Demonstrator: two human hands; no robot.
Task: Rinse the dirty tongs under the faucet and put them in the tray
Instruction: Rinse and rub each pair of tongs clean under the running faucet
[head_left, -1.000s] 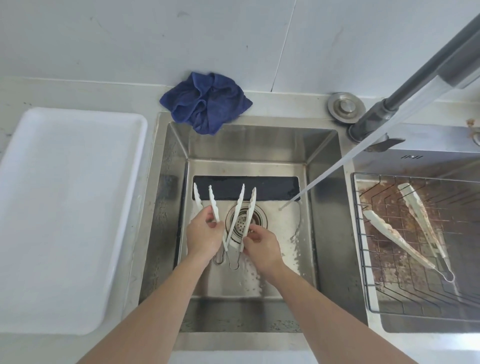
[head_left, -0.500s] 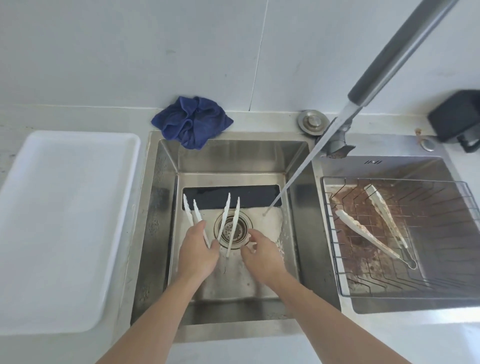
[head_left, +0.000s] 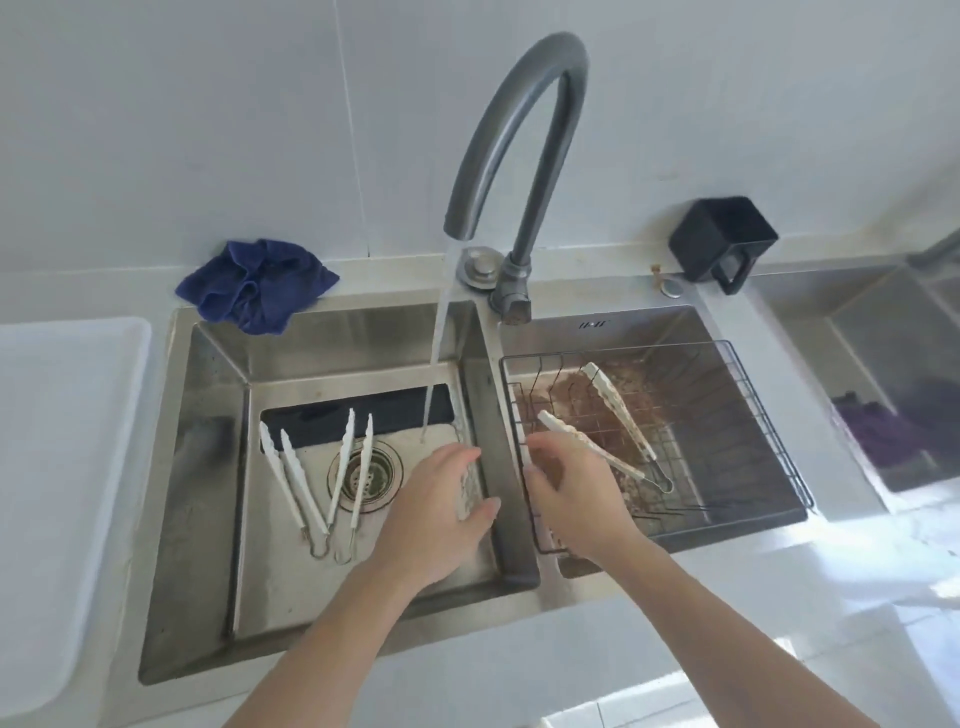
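White dirty tongs (head_left: 597, 444) lie in the wire basket (head_left: 769, 431); my right hand (head_left: 574, 488), open and empty, reaches for them, left hand (head_left: 441, 512) open beside. Next I grip, then carry them under the faucet (head_left: 514, 130).

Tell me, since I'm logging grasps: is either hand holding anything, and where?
Nothing is held. The left hand is open over the sink; the right hand reaches toward the dirty tongs, fingers not closed on them.

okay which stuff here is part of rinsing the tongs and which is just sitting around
Job: dirty tongs in wire basket; two tongs in left sink; running faucet; white tray; right hand.

Lying about: blue cloth, black cup.
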